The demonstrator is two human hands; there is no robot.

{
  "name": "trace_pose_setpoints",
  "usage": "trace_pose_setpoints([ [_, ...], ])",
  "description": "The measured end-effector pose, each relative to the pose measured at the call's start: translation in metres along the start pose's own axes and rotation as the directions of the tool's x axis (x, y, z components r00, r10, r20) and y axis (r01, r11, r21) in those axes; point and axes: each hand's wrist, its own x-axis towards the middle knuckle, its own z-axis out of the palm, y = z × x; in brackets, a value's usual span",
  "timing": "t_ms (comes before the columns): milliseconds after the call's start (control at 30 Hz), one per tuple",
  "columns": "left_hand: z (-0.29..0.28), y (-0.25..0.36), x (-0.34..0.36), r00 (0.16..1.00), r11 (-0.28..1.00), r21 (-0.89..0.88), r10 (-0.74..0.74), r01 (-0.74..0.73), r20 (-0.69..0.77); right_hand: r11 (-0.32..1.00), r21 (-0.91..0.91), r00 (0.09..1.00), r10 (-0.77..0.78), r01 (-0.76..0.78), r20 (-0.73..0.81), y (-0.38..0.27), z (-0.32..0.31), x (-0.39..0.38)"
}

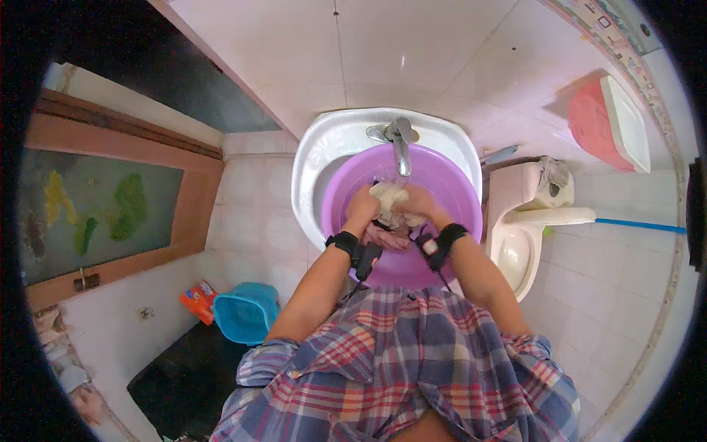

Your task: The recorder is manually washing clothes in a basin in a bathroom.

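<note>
A purple basin (460,184) sits in the white sink (313,136) beneath a metal tap (401,144). Bunched wet cloth lies inside it, a cream piece (390,197) above a dusky pink one (387,237). My left hand (361,206) closes on the left side of the cream cloth. From the right, my right hand (421,203) grips the same cloth, slightly blurred. Both wrists wear black straps with small devices. Some fingers are hidden by the cloth and by my hands.
A toilet (518,247) stands right of the sink, with a blue rod (641,225) beside it. A red and white box (607,124) hangs on the right wall. Lower left are a blue basin (247,315) and an orange bag (197,300), near a door (195,199).
</note>
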Motion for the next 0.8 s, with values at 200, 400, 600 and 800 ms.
trace_pose_setpoints([
  [200,0.02,0.005,-0.015,0.916,0.921,0.284,0.334,-0.266,-0.224,0.962,-0.24,0.987,-0.148,0.13,-0.057,-0.001,-0.02,0.009],
  [400,0.007,0.039,-0.046,0.945,0.804,0.536,0.325,-0.258,-0.032,0.984,-0.048,0.954,-0.179,0.172,-0.241,0.038,0.036,0.005],
  [600,0.008,0.028,-0.009,0.989,0.992,0.122,0.007,0.011,-0.146,0.87,0.493,0.994,0.05,0.007,-0.102,0.049,0.02,0.014],
  [800,0.014,0.007,0.007,0.986,0.995,-0.097,-0.001,-0.016,-0.17,0.933,-0.36,0.667,-0.27,0.002,-0.694,0.012,-0.03,-0.007],
])
